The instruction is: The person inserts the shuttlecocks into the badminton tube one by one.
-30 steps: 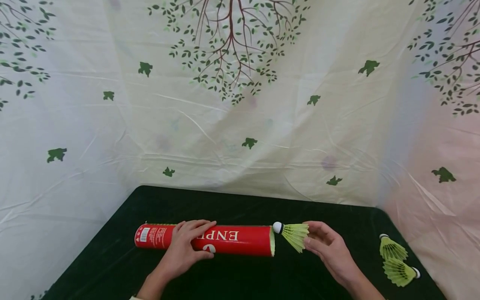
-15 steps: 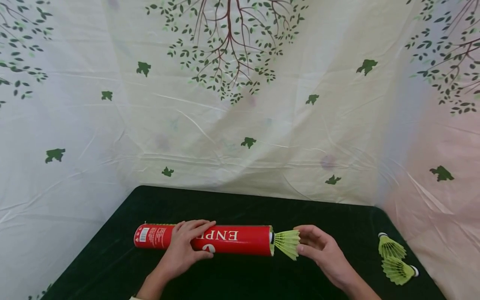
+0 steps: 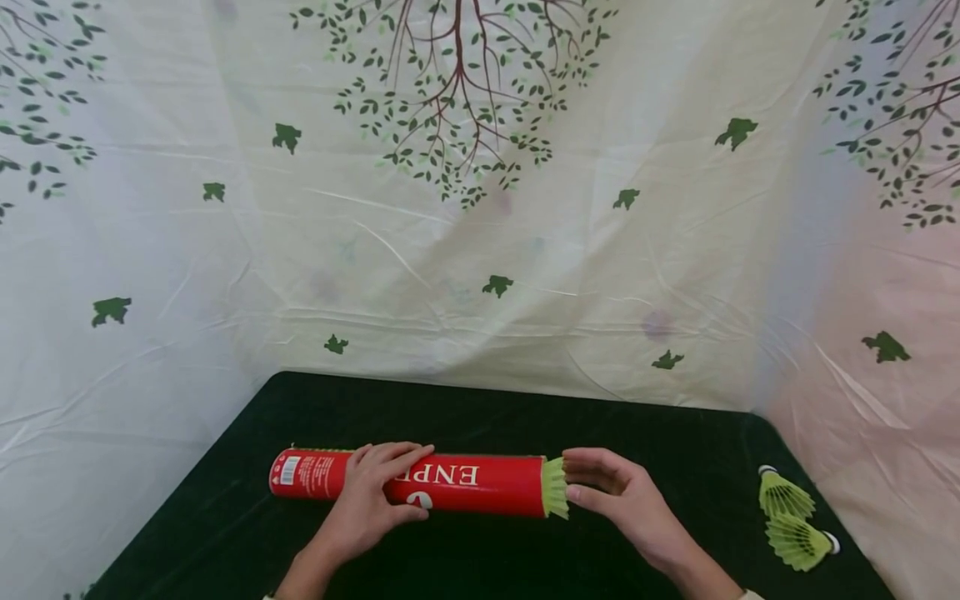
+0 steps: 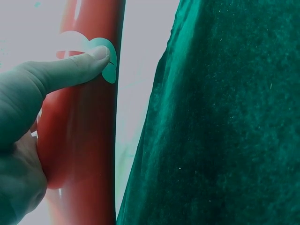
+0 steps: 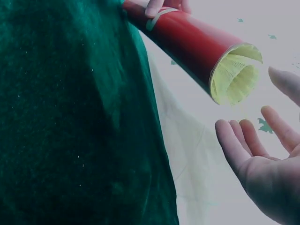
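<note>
A red shuttlecock tube (image 3: pixel 495 483) lies across the dark green table. My left hand (image 3: pixel 375 487) grips it around the middle; in the left wrist view the thumb (image 4: pixel 77 70) presses along its side. At the tube's right mouth sits a yellow-green shuttlecock (image 3: pixel 555 487), its cork hidden inside and the skirt's edge sticking out. The right wrist view looks into that skirt (image 5: pixel 234 79) within the rim. Just off this end, my right hand (image 3: pixel 622 500) has its fingers and thumb spread apart, fingertips right at the skirt's edge, holding nothing.
Two more shuttlecocks, an upper one (image 3: pixel 785 496) and a lower one (image 3: pixel 798 543), lie close together near the table's right edge. The green tablecloth (image 3: pixel 480 558) covers the table. Behind hangs a pale curtain (image 3: pixel 420 275) with leaf prints.
My right hand has moved left, and the shuttlecock has gone from outside the tube, cork first, into its mouth. The left hand keeps its hold on the tube.
</note>
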`<state>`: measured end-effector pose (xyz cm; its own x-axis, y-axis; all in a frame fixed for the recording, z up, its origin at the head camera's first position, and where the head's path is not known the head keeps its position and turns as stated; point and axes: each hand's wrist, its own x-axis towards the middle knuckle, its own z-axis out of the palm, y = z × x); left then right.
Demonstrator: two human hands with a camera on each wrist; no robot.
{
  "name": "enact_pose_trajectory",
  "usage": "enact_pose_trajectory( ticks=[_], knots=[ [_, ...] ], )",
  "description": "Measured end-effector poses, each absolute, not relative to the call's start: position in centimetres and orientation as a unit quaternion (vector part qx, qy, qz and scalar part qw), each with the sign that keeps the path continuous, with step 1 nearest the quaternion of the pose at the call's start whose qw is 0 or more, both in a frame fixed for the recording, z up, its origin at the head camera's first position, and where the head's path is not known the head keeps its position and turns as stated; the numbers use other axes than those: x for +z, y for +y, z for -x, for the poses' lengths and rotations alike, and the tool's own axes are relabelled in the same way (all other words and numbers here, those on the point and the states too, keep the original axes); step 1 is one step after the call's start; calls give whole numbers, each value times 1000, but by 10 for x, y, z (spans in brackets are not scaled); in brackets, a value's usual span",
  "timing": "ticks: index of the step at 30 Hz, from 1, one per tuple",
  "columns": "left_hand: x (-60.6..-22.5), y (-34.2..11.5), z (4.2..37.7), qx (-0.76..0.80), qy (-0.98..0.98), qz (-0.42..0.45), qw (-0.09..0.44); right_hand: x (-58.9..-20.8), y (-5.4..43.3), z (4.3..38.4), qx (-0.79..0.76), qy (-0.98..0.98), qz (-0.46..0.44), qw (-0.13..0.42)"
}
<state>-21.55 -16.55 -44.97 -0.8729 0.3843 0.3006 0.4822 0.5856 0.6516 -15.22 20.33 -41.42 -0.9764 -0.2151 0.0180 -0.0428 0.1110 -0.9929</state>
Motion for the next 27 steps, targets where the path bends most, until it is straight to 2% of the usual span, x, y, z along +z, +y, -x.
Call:
enact_pose_trajectory(
  ticks=[11, 27],
  knots=[
    [-448, -164, 215, -386, -887, 244, 62, -410, 196, 148, -661, 746, 69, 46],
    [-449, -166, 215, -384, -888, 248, 56, -409, 183, 150, -653, 751, 73, 65]
  ],
)
